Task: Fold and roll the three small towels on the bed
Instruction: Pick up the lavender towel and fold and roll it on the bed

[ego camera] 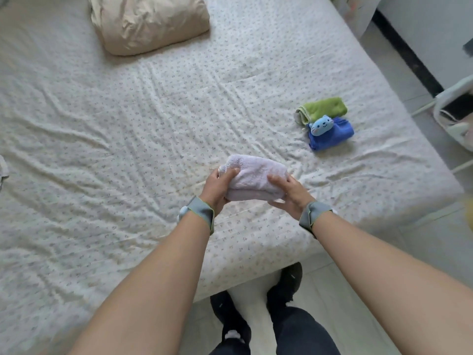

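Note:
A pale lilac towel (256,175), rolled into a thick bundle, is held just above the bed between both hands. My left hand (218,187) grips its left end, thumb on top. My right hand (290,193) grips its right end from the near side. Further right on the bed lie a rolled green towel (322,108) and, touching it on the near side, a rolled blue towel (332,135) with a light-blue cat face on its left end. Both wrists wear grey bands.
The bed (128,149) has a wrinkled white sheet with small flower print. A beige pillow (148,21) lies at the far side. The bed's edge runs along the right and near side; tiled floor and white furniture (455,111) stand beyond. My feet are below.

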Motion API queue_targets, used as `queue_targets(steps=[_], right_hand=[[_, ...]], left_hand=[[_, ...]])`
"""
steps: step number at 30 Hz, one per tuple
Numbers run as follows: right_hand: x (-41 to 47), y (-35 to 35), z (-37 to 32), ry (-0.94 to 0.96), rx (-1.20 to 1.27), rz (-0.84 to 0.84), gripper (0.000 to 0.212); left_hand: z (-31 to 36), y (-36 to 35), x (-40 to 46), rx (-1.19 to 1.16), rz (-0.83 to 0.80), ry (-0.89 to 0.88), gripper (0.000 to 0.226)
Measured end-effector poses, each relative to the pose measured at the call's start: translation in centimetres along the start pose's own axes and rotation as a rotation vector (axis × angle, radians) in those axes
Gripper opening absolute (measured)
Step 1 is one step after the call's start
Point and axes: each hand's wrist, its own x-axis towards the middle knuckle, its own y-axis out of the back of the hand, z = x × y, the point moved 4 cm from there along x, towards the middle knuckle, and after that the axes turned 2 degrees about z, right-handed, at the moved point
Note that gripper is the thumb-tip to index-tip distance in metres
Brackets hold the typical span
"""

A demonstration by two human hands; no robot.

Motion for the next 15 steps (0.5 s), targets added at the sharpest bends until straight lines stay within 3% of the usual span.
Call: queue_targets(steps=[2,7,10,15], right_hand=[[0.4,2.3,0.2,-0.002,0.073,0.049,0.061],[2.8,9.7,-1.4,0.061,0.115,0.166,0.059],[4.6,14.6,-3.5,0.066,0.144,0.176,0.078],[8.0,22.6,-6.5,0.071,0.121,0.173,0.041]], left_hand=[[-1.1,-2.6,0.7,-0.016,0.019,0.022,0.051],[-2.6,-8.6,2.9,0.056,-0.002,-0.001,0.08],[-3.2,-13.7,4.4,0.016,-0.067,0.022,0.071],[-4.4,-21.7,8.4,0.055,-0.012,0.046,0.083]])
